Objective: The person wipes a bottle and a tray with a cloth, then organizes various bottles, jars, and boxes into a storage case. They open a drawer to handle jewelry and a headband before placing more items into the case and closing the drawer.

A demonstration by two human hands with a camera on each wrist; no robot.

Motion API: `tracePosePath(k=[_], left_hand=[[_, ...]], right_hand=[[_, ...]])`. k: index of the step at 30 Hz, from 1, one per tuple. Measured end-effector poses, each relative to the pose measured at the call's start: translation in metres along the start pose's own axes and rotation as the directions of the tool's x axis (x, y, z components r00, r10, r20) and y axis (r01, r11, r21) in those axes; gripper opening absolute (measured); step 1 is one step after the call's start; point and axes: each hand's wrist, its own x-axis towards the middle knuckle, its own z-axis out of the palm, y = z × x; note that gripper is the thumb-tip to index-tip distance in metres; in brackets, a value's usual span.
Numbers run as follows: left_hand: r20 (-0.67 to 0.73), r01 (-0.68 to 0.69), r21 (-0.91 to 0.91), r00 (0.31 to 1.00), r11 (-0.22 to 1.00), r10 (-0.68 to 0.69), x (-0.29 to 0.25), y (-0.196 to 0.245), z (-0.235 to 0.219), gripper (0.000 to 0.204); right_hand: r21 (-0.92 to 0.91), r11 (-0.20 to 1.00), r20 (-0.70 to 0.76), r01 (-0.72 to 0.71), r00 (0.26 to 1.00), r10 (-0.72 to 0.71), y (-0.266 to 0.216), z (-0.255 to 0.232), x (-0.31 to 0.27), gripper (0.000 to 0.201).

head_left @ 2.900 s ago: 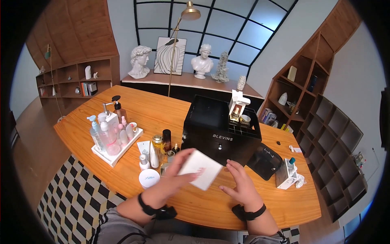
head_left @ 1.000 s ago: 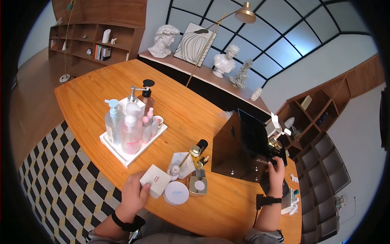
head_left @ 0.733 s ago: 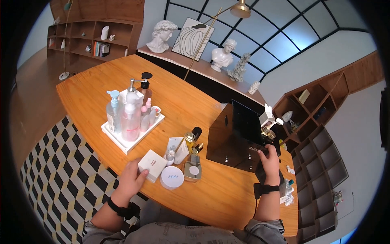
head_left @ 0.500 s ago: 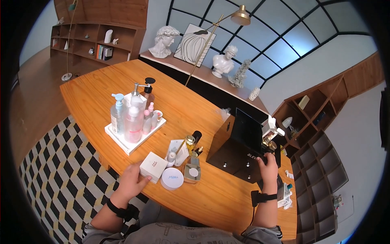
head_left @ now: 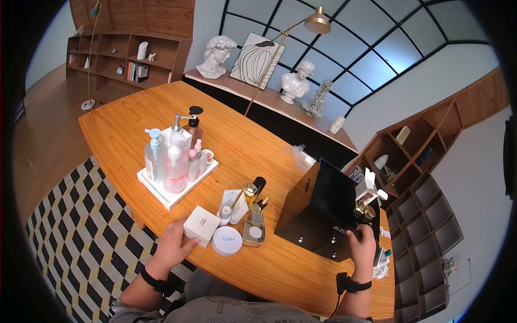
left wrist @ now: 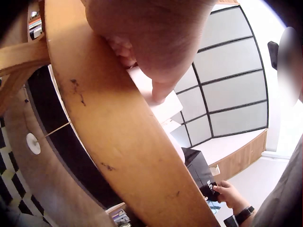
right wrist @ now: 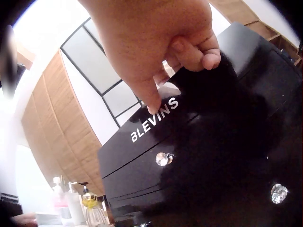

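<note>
Presently, the left hand (head_left: 173, 243) grips a white square carton (head_left: 202, 226) from eight o'clock; the right hand (head_left: 363, 247), curled, clasps a glossy black box-shaped case (head_left: 309, 226) at four o'clock.

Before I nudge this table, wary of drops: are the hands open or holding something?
Left hand: closed, holding the white box.
Right hand: closed, gripping the black box by its upper edge.

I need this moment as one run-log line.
left hand: holds white box | right hand: grips black case | round jar: beside box
</note>
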Motion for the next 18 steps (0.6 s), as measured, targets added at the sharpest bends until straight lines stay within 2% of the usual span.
tracePosePath(k=[4,7,8,12,15,18], left_hand=[[0.011,0.014,0.007,1.000,1.000,-0.014,0.002,0.001,0.000,0.057],[0.018,0.011,-0.015,1.000,1.000,-0.010,0.003,0.000,0.001,0.057],[0.015,0.006,-0.026,1.000,1.000,-0.006,0.004,0.000,0.001,0.056],[0.008,0.008,-0.001,1.000,1.000,-0.008,0.004,0.002,0.000,0.056],[-0.013,0.008,0.019,1.000,1.000,-0.008,0.003,0.004,0.000,0.056],[-0.035,-0.048,0.061,0.998,0.997,0.050,0.004,0.003,0.003,0.057]], right_hand=[[0.020,0.999,0.004,0.034,0.999,-0.034,0.006,-0.013,-0.015,0.030],[0.048,0.999,0.021,0.001,1.000,-0.002,0.017,-0.020,-0.028,0.030],[0.048,0.997,0.008,0.067,0.998,-0.068,0.016,-0.024,-0.030,0.029],[0.146,0.987,0.060,0.065,0.995,-0.074,0.033,-0.040,-0.045,0.029],[0.188,0.981,0.154,-0.038,0.988,0.009,0.041,-0.056,-0.053,0.025],[0.208,0.978,0.144,0.032,0.988,-0.063,0.059,-0.059,-0.058,0.023]])
